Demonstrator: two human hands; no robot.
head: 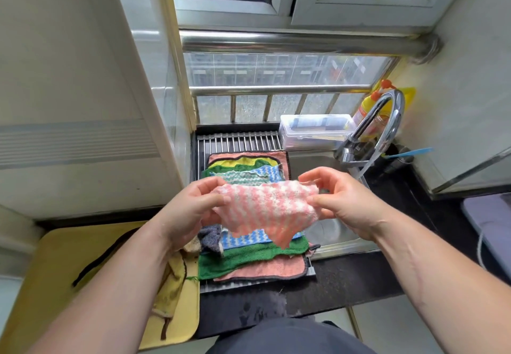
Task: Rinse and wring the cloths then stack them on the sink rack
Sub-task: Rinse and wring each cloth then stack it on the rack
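Pinching the pink-and-white cloth (pixel 266 210) by its corners, left hand (pixel 190 210) and right hand (pixel 343 201) fingers stretch it above the rack (pixel 237 142).

The head camera looks steeply down, close over the sink rack (pixel 237 140) toward the window (pixel 276 74).

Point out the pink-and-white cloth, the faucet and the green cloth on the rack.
pink-and-white cloth (pixel 265 207), head view, middle of the stretched fabric
faucet (pixel 398 107), head view, top of the curved spout
green cloth (pixel 249 255), head view, its near, uncovered part
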